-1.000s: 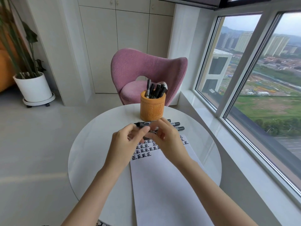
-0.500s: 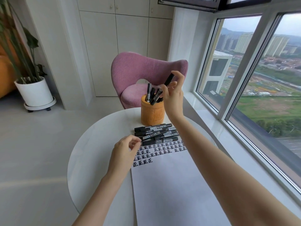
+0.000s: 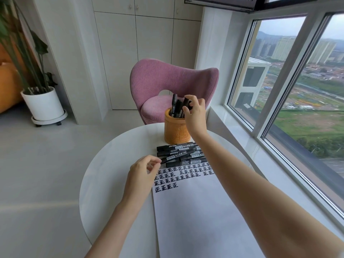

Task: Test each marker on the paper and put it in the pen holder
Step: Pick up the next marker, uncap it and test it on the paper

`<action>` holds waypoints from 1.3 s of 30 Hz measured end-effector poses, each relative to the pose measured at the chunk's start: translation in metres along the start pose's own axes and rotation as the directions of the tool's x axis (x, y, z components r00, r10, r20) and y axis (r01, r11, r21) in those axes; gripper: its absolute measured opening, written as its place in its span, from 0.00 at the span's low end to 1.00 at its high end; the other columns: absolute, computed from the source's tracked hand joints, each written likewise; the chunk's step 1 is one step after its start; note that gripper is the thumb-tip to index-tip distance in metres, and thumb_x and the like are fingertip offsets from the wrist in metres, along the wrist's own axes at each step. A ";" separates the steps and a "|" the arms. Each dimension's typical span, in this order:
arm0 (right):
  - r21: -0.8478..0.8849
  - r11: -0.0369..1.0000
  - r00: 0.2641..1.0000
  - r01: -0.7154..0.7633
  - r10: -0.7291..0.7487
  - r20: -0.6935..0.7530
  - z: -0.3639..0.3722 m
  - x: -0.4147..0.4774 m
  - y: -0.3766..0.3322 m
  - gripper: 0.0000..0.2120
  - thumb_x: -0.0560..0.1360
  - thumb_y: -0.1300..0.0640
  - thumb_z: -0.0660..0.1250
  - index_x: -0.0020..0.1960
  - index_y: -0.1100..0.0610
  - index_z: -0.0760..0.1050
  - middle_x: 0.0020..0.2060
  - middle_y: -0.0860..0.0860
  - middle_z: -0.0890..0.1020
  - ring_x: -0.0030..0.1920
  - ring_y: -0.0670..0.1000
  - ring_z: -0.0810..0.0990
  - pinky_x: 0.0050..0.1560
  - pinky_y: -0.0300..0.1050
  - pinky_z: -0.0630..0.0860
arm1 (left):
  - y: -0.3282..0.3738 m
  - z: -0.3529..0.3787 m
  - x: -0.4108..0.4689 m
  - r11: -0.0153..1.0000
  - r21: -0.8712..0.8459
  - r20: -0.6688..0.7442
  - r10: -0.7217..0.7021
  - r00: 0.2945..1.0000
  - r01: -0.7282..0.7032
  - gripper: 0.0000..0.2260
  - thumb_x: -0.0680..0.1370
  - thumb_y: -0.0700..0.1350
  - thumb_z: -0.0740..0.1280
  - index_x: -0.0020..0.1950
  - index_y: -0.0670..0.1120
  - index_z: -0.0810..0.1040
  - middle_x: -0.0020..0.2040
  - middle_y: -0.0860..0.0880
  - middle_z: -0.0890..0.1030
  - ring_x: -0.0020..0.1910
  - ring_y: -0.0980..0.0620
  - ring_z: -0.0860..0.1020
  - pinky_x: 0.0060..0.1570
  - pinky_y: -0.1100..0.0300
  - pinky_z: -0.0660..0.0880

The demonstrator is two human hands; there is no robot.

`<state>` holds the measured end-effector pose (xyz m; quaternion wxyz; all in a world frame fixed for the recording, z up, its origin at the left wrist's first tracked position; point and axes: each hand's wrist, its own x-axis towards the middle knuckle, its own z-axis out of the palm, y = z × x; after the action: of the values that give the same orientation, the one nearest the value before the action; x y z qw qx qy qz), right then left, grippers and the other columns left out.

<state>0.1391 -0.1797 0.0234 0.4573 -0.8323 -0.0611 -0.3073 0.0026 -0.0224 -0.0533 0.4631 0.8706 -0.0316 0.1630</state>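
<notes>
Right hand (image 3: 195, 114): reached out over the tan, carved cylindrical pen holder (image 3: 176, 132). Thumb and fingers are curled round the top end of one black capped marker (image 3: 186, 103). Its lower part sits among the other stowed black markers (image 3: 176, 108), which stand upright to slightly tilted in the holder. Whether its tip rests on the holder's bottom cannot be seen.

Left hand (image 3: 143, 171): low over the round white table (image 3: 104, 183), at the left top corner of the white paper sheet (image 3: 195, 220). Fingers loosely curled, nothing visibly held. The fingertips (image 3: 158, 162) are just beside the near end of the loose pile of black markers (image 3: 180, 154). Contact cannot be confirmed.

Pile: several markers lying flat, roughly side by side and partly overlapping, between the holder's base and the paper's top edge.

Readable text:
- White print on the barrels: Chinese characters ending in "700", legible on the upper two.
- The nearest barrel shows a barcode label (image 3: 197, 162). The small print on it is not legible.
- The top of the paper carries four rows of the black character "正". The fourth row is short, with four marks at the left.
- The rest of the sheet is blank.

Surroundings: pink upholstered chair (image 3: 167, 84) behind the table, white plant pot (image 3: 44, 106) on a wheeled base at far left, large window (image 3: 297, 90) at right.
</notes>
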 end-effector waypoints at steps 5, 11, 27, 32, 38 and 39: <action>-0.146 0.989 0.994 -0.023 0.039 0.102 -0.001 -0.001 0.003 0.18 0.79 0.65 0.57 0.67 0.58 0.72 0.61 0.57 0.66 0.49 0.49 0.70 0.55 0.45 0.73 | -0.001 0.001 0.003 1.000 0.002 -0.012 0.000 1.000 0.000 0.04 0.76 0.41 0.66 0.46 0.49 0.79 0.42 0.54 0.80 0.41 0.59 0.76 0.38 0.68 0.71; -0.080 0.997 0.997 0.012 -0.007 0.071 -0.012 -0.015 0.004 0.25 0.76 0.68 0.57 0.72 0.55 0.65 0.60 0.53 0.67 0.47 0.47 0.72 0.48 0.37 0.70 | 0.000 0.003 0.007 0.997 0.070 -0.025 0.045 0.999 -0.043 0.06 0.75 0.38 0.67 0.48 0.48 0.78 0.45 0.53 0.78 0.41 0.57 0.75 0.41 0.68 0.71; 0.137 0.981 0.989 -0.140 0.131 0.073 -0.050 -0.109 0.000 0.12 0.76 0.66 0.61 0.51 0.54 0.79 0.44 0.49 0.78 0.37 0.42 0.74 0.40 0.31 0.69 | -0.010 0.018 0.021 0.971 0.237 -0.010 0.020 1.000 -0.017 0.07 0.72 0.42 0.71 0.49 0.48 0.80 0.44 0.54 0.79 0.48 0.50 0.75 0.44 0.58 0.71; 0.162 0.948 0.955 -0.273 0.247 0.168 -0.057 -0.131 -0.006 0.06 0.76 0.62 0.63 0.45 0.57 0.79 0.38 0.47 0.80 0.33 0.42 0.73 0.36 0.32 0.68 | -0.007 0.010 0.021 0.987 0.152 -0.076 0.058 0.995 -0.046 0.04 0.72 0.39 0.71 0.45 0.47 0.80 0.41 0.53 0.77 0.43 0.50 0.76 0.44 0.56 0.73; 0.358 0.626 0.706 -0.693 0.488 0.513 -0.056 -0.141 -0.017 0.19 0.74 0.43 0.69 0.44 0.60 0.74 0.26 0.52 0.73 0.25 0.48 0.67 0.25 0.35 0.63 | 0.014 -0.004 0.004 0.992 -0.027 0.013 0.122 0.992 -0.121 0.07 0.73 0.39 0.71 0.45 0.50 0.79 0.43 0.56 0.78 0.42 0.58 0.76 0.38 0.73 0.68; 0.383 0.624 0.719 -0.682 0.475 0.507 -0.056 -0.140 -0.017 0.19 0.73 0.44 0.70 0.41 0.60 0.72 0.26 0.53 0.70 0.25 0.49 0.65 0.25 0.35 0.61 | 0.017 -0.005 0.000 0.990 -0.035 0.060 0.136 0.989 -0.134 0.07 0.73 0.40 0.70 0.46 0.51 0.79 0.44 0.57 0.78 0.42 0.58 0.76 0.39 0.73 0.69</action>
<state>-0.0054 -0.1892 -0.0217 0.7297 -0.6805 0.0483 0.0473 -0.0025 -0.0279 -0.0374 0.4633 0.8638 -0.1076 0.1663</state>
